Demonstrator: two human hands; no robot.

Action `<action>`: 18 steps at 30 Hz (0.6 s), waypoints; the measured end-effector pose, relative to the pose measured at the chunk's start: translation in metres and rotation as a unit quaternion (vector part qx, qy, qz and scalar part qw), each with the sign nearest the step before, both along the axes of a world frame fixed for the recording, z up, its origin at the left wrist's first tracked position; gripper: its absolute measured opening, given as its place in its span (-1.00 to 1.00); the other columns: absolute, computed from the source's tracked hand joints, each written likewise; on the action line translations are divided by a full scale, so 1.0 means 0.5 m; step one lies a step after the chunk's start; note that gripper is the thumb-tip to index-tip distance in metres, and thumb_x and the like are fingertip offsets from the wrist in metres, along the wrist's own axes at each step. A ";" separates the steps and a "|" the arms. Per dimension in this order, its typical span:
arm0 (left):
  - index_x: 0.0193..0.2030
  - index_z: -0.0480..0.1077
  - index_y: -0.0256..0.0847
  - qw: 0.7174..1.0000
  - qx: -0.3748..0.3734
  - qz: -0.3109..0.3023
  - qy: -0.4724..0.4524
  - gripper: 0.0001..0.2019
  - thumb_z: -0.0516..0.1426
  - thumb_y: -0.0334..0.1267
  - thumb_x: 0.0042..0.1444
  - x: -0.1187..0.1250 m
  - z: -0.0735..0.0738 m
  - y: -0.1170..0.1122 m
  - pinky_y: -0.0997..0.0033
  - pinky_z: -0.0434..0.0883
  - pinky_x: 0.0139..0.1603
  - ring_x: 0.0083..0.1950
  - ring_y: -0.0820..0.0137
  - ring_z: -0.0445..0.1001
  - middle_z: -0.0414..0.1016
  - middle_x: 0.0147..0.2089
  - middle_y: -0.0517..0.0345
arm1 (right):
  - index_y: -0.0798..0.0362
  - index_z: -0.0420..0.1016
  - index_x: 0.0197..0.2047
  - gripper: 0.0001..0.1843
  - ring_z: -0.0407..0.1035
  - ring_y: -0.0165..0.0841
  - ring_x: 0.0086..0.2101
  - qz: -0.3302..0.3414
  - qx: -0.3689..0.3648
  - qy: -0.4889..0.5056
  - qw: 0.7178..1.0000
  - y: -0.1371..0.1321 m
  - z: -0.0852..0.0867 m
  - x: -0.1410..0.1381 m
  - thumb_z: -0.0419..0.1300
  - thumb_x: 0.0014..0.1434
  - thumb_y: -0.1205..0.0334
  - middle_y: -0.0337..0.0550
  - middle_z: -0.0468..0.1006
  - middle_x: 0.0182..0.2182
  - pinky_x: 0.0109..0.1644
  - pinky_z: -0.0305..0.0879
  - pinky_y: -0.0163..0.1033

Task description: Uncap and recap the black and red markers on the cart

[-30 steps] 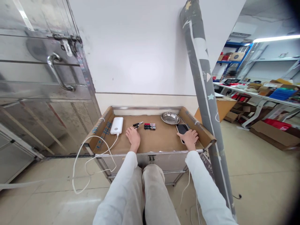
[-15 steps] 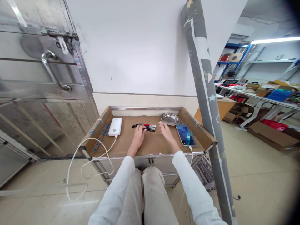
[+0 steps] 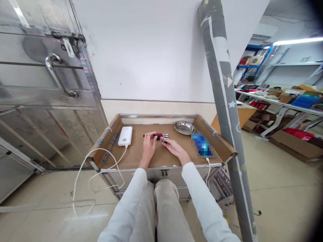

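A black pen [image 3: 162, 139] is raised a little over the brown cardboard lining, tilted down to the right. My left hand [image 3: 148, 146] pinches its left end, and my right hand [image 3: 176, 148] has its fingertips closed on the right end. Just behind it lie a red pen [image 3: 160, 134] and at least one dark pen, partly covered by my fingers. The tip of another dark pen [image 3: 143, 135] shows at the left of my left hand. Blur hides the finer detail of the pens.
A white power bank [image 3: 125, 136] with a cable lies at the left of the cart top [image 3: 137, 158]. On the right are a shiny metal bowl [image 3: 184, 127] and a plugged-in phone [image 3: 202, 145]. A grey wrapped roll [image 3: 224, 84] leans beside the cart.
My right hand has moved left from open space near the bowl to the pen and closed on its end. My left hand has lifted the pen slightly from the group.
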State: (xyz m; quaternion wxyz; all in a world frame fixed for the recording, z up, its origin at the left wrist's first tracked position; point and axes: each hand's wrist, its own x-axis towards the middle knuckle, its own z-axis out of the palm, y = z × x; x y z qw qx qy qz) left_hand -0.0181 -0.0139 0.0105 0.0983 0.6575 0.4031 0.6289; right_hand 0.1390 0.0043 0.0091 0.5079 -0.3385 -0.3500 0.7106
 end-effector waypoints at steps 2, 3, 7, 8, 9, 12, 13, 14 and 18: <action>-0.02 0.32 -0.17 1.000 -0.009 0.011 -0.021 -0.77 0.00 -0.16 0.28 -0.002 0.001 -0.001 0.31 0.43 -0.03 -0.10 0.41 0.42 0.35 -0.07 0.03 | 0.12 0.61 -0.31 -0.87 0.47 -0.47 -0.32 -0.012 0.012 -0.002 1.000 0.002 -0.008 0.011 0.33 -0.01 0.36 -0.12 0.61 -0.21 -0.12 0.43 -0.39; -0.03 0.32 -0.18 0.999 -0.014 0.016 -0.033 -0.77 0.00 -0.15 0.27 -0.003 0.001 -0.001 0.30 0.43 -0.02 -0.09 0.40 0.42 0.34 -0.07 0.03 | 0.11 0.62 -0.31 -0.86 0.47 -0.45 -0.30 -0.017 0.022 -0.003 1.000 0.002 -0.011 0.017 0.34 -0.02 0.35 -0.13 0.61 -0.20 -0.07 0.42 -0.37; -0.05 0.32 -0.20 0.997 -0.037 0.031 -0.061 -0.78 0.01 -0.15 0.27 -0.007 -0.002 0.002 0.29 0.43 -0.01 -0.08 0.39 0.42 0.34 -0.08 0.02 | 0.09 0.62 -0.29 -0.75 0.47 -0.40 -0.23 -0.038 0.055 -0.010 0.998 -0.001 -0.018 0.041 0.41 -0.13 0.32 -0.14 0.61 -0.18 0.07 0.38 -0.29; -0.06 0.32 -0.20 0.997 -0.046 0.029 -0.062 -0.79 0.01 -0.16 0.26 -0.007 -0.004 0.004 0.29 0.43 -0.01 -0.10 0.40 0.43 0.34 -0.09 0.02 | 0.09 0.62 -0.28 -0.72 0.47 -0.39 -0.21 -0.048 0.065 -0.011 0.997 -0.002 -0.018 0.046 0.42 -0.15 0.30 -0.14 0.61 -0.17 0.09 0.36 -0.28; -0.08 0.33 -0.21 0.996 -0.056 0.021 -0.060 -0.80 0.02 -0.17 0.26 -0.008 -0.008 0.007 0.29 0.44 -0.02 -0.11 0.40 0.43 0.34 -0.10 0.03 | 0.09 0.62 -0.26 -0.69 0.47 -0.38 -0.20 -0.062 0.076 -0.013 0.995 -0.003 -0.018 0.050 0.43 -0.16 0.28 -0.13 0.60 -0.16 0.11 0.35 -0.26; -0.14 0.34 -0.20 0.995 -0.092 -0.035 -0.025 -0.88 0.07 -0.25 0.22 -0.009 -0.029 0.022 0.31 0.46 -0.07 -0.16 0.41 0.45 0.37 -0.14 0.07 | 0.08 0.61 -0.25 -0.64 0.48 -0.36 -0.20 -0.115 0.108 -0.027 0.987 -0.003 -0.018 0.055 0.45 -0.19 0.21 -0.12 0.60 -0.17 0.11 0.33 -0.18; -0.18 0.35 -0.20 0.993 -0.106 -0.057 0.001 -0.91 0.10 -0.29 0.19 -0.008 -0.038 0.029 0.31 0.46 -0.09 -0.19 0.42 0.45 0.38 -0.17 0.09 | 0.07 0.60 -0.25 -0.63 0.48 -0.35 -0.21 -0.129 0.118 -0.037 0.984 -0.003 -0.019 0.054 0.45 -0.19 0.19 -0.12 0.61 -0.19 0.10 0.34 -0.17; -0.22 0.35 -0.20 0.989 -0.122 -0.072 0.031 -0.94 0.12 -0.32 0.16 -0.007 -0.047 0.035 0.32 0.47 -0.12 -0.24 0.43 0.45 0.38 -0.21 0.12 | 0.07 0.60 -0.25 -0.62 0.48 -0.35 -0.23 -0.139 0.129 -0.050 0.981 -0.003 -0.020 0.051 0.44 -0.20 0.17 -0.12 0.61 -0.22 0.09 0.34 -0.15; -0.33 0.33 -0.21 0.977 -0.149 -0.050 0.142 -0.91 0.17 -0.44 0.07 0.000 -0.071 0.054 0.26 0.45 -0.11 -0.26 0.39 0.42 0.34 -0.29 0.17 | 0.06 0.57 -0.24 -0.65 0.48 -0.34 -0.29 -0.135 0.192 -0.151 0.960 -0.003 -0.030 0.028 0.39 -0.12 0.10 -0.12 0.61 -0.29 0.00 0.37 -0.13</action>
